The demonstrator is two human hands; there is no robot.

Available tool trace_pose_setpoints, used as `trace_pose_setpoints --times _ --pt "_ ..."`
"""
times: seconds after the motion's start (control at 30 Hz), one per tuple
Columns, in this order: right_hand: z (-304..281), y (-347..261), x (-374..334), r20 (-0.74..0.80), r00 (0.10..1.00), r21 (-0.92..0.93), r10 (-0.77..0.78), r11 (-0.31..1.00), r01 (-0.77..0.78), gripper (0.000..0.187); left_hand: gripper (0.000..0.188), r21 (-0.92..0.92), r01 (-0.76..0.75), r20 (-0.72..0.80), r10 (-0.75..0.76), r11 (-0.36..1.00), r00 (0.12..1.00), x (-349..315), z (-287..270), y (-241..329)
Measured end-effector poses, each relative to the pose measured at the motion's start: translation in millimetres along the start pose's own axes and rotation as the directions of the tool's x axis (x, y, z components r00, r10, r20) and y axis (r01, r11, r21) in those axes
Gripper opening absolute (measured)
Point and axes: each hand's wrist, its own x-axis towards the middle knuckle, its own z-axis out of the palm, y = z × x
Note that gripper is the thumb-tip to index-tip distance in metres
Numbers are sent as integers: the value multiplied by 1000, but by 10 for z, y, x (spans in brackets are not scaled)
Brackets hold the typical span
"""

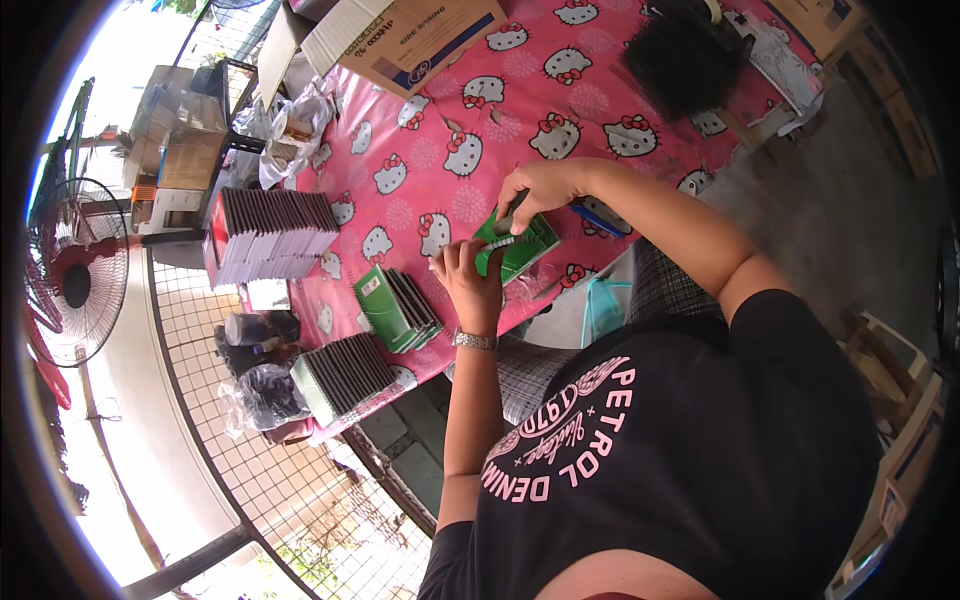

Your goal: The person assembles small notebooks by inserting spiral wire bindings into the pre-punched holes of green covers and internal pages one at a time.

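A green-covered notebook [532, 252] lies near the table's front edge, under both hands. My left hand [472, 280] is closed at its left side, fingers bent over the edge, with a thin pale strip [498, 243] by the fingertips. My right hand [548, 188] comes over the far edge with thumb and fingers pinched together. A small dark piece shows between them, too covered to name. Left of my left hand, a short fanned stack of green notebooks [385, 312] with dark bound edges rests on the table.
Farther left stand a tall notebook stack [270, 240] and a lower one [345, 378]. A carton [420, 45] sits at the back, a black wiry bundle [685, 60] at the far right. A blue object [603, 217] lies beside my right forearm. A fan [75, 285] stands left.
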Motion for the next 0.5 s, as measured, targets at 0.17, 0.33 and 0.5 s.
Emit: trace_pose_setpoints --times 0.17,0.33,0.5 --pt "21 83 90 -93 995 -365 21 929 -54 46 32 28 6 -11 -6 1000 1000 -23 -8 27" --pt "18 -17 188 116 993 65 7 998 -15 47 33 -77 -11 -35 8 997 999 -15 -102 -127" --pt "-1 99 269 72 996 192 -58 980 43 48 31 -133 80 -9 -82 988 997 -92 -140 -298"
